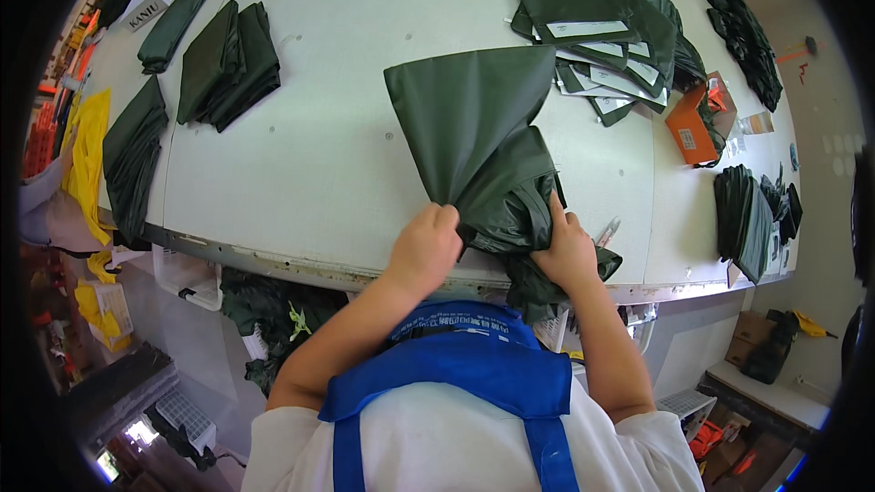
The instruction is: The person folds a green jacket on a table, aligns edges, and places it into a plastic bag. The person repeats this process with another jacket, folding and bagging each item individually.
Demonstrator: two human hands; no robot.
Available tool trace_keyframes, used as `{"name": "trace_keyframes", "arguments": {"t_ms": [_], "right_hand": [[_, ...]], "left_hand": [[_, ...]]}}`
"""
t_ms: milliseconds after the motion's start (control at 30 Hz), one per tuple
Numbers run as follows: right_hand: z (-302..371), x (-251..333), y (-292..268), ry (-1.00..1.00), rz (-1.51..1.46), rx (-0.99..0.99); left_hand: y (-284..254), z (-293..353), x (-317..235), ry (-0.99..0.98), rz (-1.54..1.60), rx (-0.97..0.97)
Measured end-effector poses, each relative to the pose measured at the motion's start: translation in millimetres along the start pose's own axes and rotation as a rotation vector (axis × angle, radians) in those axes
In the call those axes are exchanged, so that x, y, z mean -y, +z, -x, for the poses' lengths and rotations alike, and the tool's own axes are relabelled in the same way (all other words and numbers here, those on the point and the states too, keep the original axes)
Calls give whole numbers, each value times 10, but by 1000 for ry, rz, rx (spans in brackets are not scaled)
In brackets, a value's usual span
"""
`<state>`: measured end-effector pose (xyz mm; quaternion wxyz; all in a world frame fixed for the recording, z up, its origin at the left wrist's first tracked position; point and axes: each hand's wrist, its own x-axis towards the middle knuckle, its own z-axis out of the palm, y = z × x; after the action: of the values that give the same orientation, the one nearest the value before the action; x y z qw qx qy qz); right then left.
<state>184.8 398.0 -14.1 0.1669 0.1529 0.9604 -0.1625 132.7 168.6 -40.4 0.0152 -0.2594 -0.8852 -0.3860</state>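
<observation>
A dark green, smooth waterproof fabric piece point(474, 109) lies at the table's near edge, flat and wide at its far end, gathered and crumpled toward me. Its exact kind I cannot make out. My left hand point(427, 244) is closed, pinching the fabric's left side where the folds draw together. On the other side, my right hand point(569, 246) grips the bunched part, fingers partly hidden behind it. Some crumpled fabric hangs over the edge below my right hand. A slim white pen-like item point(609, 231) lies just right of that hand.
Flat green packets with white labels point(592, 14) are piled at the far right, near an orange box point(690, 132). Folded dark green stacks point(228, 64) lie left. Another folded pile point(743, 219) sits at the right edge. Yellow fabric point(87, 146) hangs at far left.
</observation>
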Motion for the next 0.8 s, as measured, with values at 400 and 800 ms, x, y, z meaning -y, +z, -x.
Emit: {"name": "trace_keyframes", "arguments": {"t_ms": [400, 800], "right_hand": [[-165, 310, -64, -14, -498, -53], [-429, 164, -46, -43, -1251, -18]], "left_hand": [[359, 53, 232, -360, 875, 76], [-204, -219, -71, -82, 753, 257]]}}
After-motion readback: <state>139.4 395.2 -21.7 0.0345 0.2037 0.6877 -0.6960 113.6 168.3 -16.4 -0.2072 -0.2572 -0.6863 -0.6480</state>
